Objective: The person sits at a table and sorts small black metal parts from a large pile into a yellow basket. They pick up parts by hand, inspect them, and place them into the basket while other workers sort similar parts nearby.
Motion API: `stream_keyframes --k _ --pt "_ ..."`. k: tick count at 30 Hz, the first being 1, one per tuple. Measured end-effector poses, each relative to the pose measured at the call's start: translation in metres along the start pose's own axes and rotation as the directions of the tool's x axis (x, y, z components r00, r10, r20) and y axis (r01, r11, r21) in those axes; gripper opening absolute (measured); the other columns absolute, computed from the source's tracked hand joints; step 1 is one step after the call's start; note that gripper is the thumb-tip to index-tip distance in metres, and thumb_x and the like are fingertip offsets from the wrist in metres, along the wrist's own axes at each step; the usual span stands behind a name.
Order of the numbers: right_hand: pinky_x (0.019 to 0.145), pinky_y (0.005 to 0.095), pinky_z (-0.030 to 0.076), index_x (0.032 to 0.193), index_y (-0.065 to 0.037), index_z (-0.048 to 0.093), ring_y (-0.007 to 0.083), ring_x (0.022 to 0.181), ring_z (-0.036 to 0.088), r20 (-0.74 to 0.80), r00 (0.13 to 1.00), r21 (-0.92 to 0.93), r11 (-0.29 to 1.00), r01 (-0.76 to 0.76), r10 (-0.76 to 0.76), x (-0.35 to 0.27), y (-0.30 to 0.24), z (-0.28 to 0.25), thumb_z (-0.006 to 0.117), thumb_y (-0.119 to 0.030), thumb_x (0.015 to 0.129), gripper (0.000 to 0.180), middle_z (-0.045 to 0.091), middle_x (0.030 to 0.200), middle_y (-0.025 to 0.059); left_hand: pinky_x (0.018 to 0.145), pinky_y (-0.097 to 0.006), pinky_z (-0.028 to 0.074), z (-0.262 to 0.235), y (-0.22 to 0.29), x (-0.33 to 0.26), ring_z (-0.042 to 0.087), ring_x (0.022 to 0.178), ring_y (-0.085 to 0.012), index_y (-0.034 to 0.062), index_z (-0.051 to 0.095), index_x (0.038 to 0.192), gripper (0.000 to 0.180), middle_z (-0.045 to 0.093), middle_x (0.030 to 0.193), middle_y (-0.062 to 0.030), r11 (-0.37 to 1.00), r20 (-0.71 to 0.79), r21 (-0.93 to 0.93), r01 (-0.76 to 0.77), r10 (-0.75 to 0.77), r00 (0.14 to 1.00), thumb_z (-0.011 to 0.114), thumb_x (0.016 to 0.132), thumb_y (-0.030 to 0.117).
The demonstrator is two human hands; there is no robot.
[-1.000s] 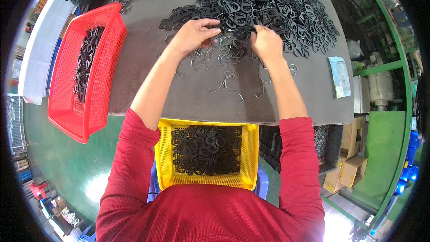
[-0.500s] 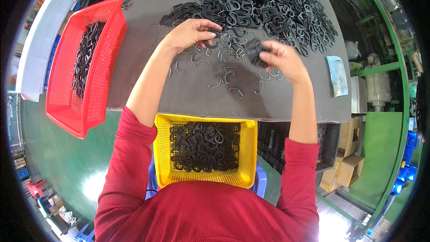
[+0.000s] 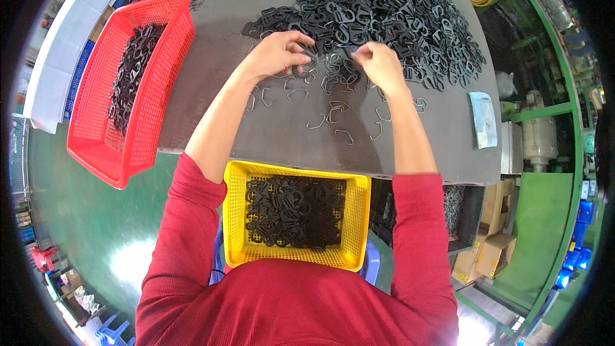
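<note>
My left hand (image 3: 280, 54) is curled over the near edge of a big pile of black plastic hooks (image 3: 384, 13). Its thumb and fingers pinch a black plastic hook (image 3: 311, 50), partly covered by the fingertips. Just to the right, my right hand (image 3: 380, 66) is closed in a pinch at the pile's edge; what sits between its fingertips is too hard to make out against the dark pieces. Bent silver wire clips (image 3: 334, 112) lie loose on the grey tabletop (image 3: 282, 138) below and between both hands.
A yellow basket (image 3: 232, 218) of black hooks sits against my body, below the table edge. Another basket, red (image 3: 142, 131), holds similar pieces at the left. A pale blue packet (image 3: 483, 120) lies at the table's right side. Cardboard boxes (image 3: 496, 253) stand lower right.
My right hand has moved left and away from me, toward my left hand, and turned over at the pile's edge. My left hand keeps its pinch. The whole view has shifted slightly.
</note>
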State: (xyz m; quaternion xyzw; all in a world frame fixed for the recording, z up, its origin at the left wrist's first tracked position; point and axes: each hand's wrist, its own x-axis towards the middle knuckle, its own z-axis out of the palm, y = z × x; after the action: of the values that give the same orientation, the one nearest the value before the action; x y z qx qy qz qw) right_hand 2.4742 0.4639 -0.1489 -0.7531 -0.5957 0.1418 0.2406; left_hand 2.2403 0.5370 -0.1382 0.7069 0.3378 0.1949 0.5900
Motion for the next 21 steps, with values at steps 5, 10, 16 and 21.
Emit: stream_keyframes --k 5,10,16,21 --pt "0.077 0.0412 0.051 0.08 0.001 0.066 0.0336 0.088 0.063 0.067 0.998 -0.296 0.955 -0.001 0.022 0.03 -0.006 0.022 0.071 -0.032 0.071 0.034 0.066 0.086 0.0193 0.054 -0.019 0.04 -0.016 -0.005 0.0 0.057 0.065 -0.0054 0.0045 0.063 0.102 0.021 0.063 0.076 0.0005 0.999 -0.026 0.023 0.046 -0.045 0.999 0.062 0.082 0.012" --pt "0.072 0.0403 0.053 0.084 0.0 0.064 0.0326 0.084 0.064 0.196 0.972 -0.533 0.818 0.217 -0.13 0.024 -0.01 0.002 0.065 -0.025 0.072 0.028 0.064 0.089 0.0195 0.056 -0.017 0.039 -0.025 -0.013 0.001 0.051 0.063 -0.0036 0.0048 0.064 0.102 0.019 0.061 0.078 0.0021 0.996 -0.133 0.089 0.031 -0.019 0.991 0.06 0.085 0.013" --pt "0.071 0.0398 0.052 0.082 -0.001 0.063 0.0305 0.08 0.064 -0.091 0.97 -0.539 0.83 0.143 -0.226 0.001 0.01 -0.029 0.06 -0.022 0.075 0.022 0.062 0.09 0.015 0.068 -0.027 0.048 -0.025 -0.024 0.005 0.061 0.076 -0.0106 0.0028 0.065 0.101 0.021 0.067 0.082 -0.006 0.999 -0.337 0.043 0.019 -0.003 0.941 0.06 0.081 0.009" --pt "0.066 0.0353 0.049 0.08 -0.001 0.065 0.0274 0.074 0.063 -0.073 0.993 -0.09 0.993 0.081 -0.088 -0.045 0.003 -0.048 0.062 -0.022 0.075 0.022 0.064 0.083 0.0144 0.074 -0.034 0.049 -0.02 -0.028 -0.005 0.064 0.08 -0.0222 0.0063 0.066 0.098 0.021 0.067 0.088 -0.0114 0.916 -0.434 0.4 -0.034 0.222 0.873 0.061 0.08 0.016"
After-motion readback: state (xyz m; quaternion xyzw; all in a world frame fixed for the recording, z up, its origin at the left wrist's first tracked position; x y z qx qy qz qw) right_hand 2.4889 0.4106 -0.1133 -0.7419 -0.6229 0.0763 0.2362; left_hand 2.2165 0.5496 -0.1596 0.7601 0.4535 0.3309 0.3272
